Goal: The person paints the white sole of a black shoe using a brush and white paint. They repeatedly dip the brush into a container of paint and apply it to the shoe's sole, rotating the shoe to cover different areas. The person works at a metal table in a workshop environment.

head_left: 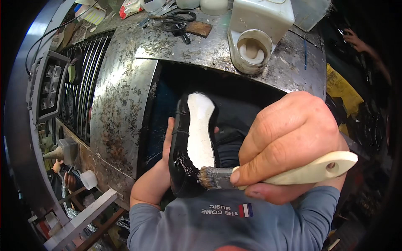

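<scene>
My left hand is closed round a black shoe upper, bottom side up, with its fingers mostly hidden behind it. A white insole covers the middle of its underside. Wet, shiny stuff lies on the black margin at the end nearest my body. In my right hand is a flat paintbrush with a cream handle, pinched close to its ferrule. The brown bristles touch the black margin beside the insole's near end.
A stained metal bench surrounds a dark opening beneath the shoe. At its far side stand a white dispenser with a round cup, black scissors and a brown block. A lamp is at left. Another person's hand shows at upper right.
</scene>
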A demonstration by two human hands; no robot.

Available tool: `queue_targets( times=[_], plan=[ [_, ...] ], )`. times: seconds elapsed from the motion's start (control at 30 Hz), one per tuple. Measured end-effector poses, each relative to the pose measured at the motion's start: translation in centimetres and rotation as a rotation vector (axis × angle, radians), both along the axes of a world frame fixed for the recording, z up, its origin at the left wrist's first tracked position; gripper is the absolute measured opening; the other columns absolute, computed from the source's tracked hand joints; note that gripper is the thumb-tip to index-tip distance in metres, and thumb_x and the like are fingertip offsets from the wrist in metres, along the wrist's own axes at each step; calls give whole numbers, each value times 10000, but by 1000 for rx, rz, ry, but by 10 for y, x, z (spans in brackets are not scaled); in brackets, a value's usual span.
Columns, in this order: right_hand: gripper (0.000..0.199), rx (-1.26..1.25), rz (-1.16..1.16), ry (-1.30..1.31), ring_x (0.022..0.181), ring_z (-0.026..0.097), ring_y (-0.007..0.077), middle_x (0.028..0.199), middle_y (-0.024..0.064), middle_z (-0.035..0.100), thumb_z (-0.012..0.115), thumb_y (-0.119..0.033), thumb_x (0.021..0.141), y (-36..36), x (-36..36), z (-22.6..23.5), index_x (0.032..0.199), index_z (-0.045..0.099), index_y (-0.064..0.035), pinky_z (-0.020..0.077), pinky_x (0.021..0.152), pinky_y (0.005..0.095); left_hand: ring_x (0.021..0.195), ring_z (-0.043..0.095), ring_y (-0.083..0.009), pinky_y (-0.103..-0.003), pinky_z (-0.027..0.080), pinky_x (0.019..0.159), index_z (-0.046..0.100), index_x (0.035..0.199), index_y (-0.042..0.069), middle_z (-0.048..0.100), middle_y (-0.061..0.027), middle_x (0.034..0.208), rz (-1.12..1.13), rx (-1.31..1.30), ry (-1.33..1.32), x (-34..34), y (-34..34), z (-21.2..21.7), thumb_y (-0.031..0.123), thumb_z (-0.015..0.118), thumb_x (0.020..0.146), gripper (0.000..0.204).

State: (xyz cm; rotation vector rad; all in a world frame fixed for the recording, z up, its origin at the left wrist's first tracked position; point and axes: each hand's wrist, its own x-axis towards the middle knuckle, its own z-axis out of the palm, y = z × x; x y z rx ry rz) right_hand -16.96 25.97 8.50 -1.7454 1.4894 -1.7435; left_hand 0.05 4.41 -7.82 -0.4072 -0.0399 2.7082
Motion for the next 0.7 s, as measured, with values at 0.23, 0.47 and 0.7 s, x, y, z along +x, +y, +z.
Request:
queue_targets(
  times=[0.23, 0.47, 0.7],
  plan=[
    [106, -140, 88, -15, 586, 688, 220, 707, 139, 706, 768, -8, 725, -20, -11, -9, 811, 769, 55, 565, 496, 294, 1065, 631, -336, -494, 544, 867, 390, 1521, 113, 516, -230, 1323, -118, 72, 14, -25, 30, 7, 693, 432, 973, 799],
    [70, -164, 228, -91, 622, 685, 253, 716, 137, 702, 742, 44, 746, -36, -18, -19, 813, 749, 65, 567, 527, 311, 958, 595, -283, -439, 501, 787, 428, 1452, 89, 513, -187, 1184, -229, 37, 38, -27, 48, 26, 613, 478, 980, 708],
    [62, 202, 385, -291, 708, 700, 260, 780, 123, 715, 741, -19, 807, -39, -24, -22, 853, 755, 19, 571, 623, 328, 851, 558, -230, -383, 457, 707, 466, 1383, 64, 510, -144, 1045, -311, -48, 33, -21, 52, 37, 534, 524, 987, 617]
  ],
)
